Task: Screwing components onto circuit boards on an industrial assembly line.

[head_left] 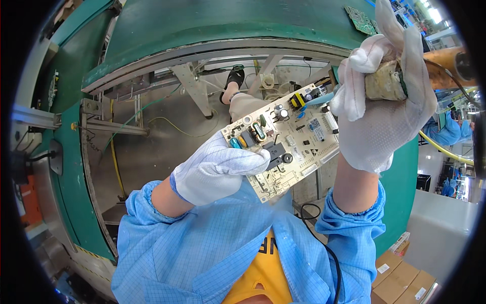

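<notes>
Cream-coloured rectangular circuit board (306, 152), its face crowded with small electronic parts, is held up in front of our chest, tilted, with its right end higher than its left. Our left hand (212, 169), in a white knit glove, is closed on the board's lower left part, the thumb lying across its face beside a black block-shaped component (274, 152). Our right hand (377, 119), also white-gloved, is raised just beside the board's right end; some fingers curl around a worn tan block (382, 83) with a dark green side, while others stretch upward. We cannot tell whether this glove touches the board.

Beyond the board we see a long dark green table (228, 23) with a metal edge, and a green circuit board (360, 20) lying at its far right. Below the table, a foot in a black shoe (235, 76) shows above the grey floor (172, 137). We wear a light blue checked smock (187, 253); brown cardboard boxes (397, 278) stand at lower right.
</notes>
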The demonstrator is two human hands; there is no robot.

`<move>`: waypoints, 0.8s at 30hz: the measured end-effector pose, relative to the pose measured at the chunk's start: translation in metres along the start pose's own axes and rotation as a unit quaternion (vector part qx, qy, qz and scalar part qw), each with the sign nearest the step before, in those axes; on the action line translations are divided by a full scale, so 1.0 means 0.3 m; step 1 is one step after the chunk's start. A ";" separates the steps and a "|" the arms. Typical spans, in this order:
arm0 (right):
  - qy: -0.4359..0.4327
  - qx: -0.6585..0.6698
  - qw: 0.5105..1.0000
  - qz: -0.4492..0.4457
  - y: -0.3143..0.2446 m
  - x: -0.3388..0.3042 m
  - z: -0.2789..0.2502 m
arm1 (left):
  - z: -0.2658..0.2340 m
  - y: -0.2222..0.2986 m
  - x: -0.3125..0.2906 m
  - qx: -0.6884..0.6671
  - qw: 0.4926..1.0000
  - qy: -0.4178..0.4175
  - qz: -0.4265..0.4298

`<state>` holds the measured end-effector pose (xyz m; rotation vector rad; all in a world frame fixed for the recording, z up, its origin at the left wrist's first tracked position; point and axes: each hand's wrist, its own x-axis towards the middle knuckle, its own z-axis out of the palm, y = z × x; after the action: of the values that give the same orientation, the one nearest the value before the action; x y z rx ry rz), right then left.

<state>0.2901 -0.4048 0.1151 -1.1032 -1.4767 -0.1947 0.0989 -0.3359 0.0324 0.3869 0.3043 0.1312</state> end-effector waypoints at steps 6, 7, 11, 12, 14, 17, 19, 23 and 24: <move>-0.067 0.107 0.990 0.060 0.024 -0.002 -0.049 | -0.031 -0.008 0.006 0.015 1.000 -0.022 0.013; -0.078 0.125 0.987 0.070 0.032 -0.003 -0.062 | -0.039 -0.009 0.006 0.026 0.999 -0.019 0.013; -0.111 0.177 0.973 0.098 0.044 0.006 -0.110 | -0.049 -0.009 0.007 0.011 1.000 -0.009 0.023; -0.096 0.164 0.977 0.101 0.041 0.005 -0.099 | -0.048 -0.007 0.006 0.010 1.000 -0.008 0.024; -0.066 0.139 0.982 0.107 0.034 0.002 -0.077 | -0.032 0.004 0.000 0.002 0.999 -0.012 0.030; -0.020 0.098 0.988 0.116 0.018 -0.001 -0.048 | -0.016 0.015 -0.009 -0.001 0.999 -0.013 0.031; 0.011 0.070 0.990 0.122 0.007 -0.003 -0.030 | -0.011 0.018 -0.012 0.001 1.000 -0.010 0.030; 0.071 0.015 0.989 0.132 -0.013 -0.003 0.007 | -0.044 0.010 -0.012 0.017 0.999 0.002 0.032; 0.086 0.002 0.987 0.134 -0.018 -0.003 0.016 | -0.046 0.010 -0.011 0.017 0.999 0.002 0.032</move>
<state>0.2828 -0.4051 0.1156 -1.2385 -1.1612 -0.0959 0.0912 -0.3290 0.0221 0.4303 0.2984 0.1905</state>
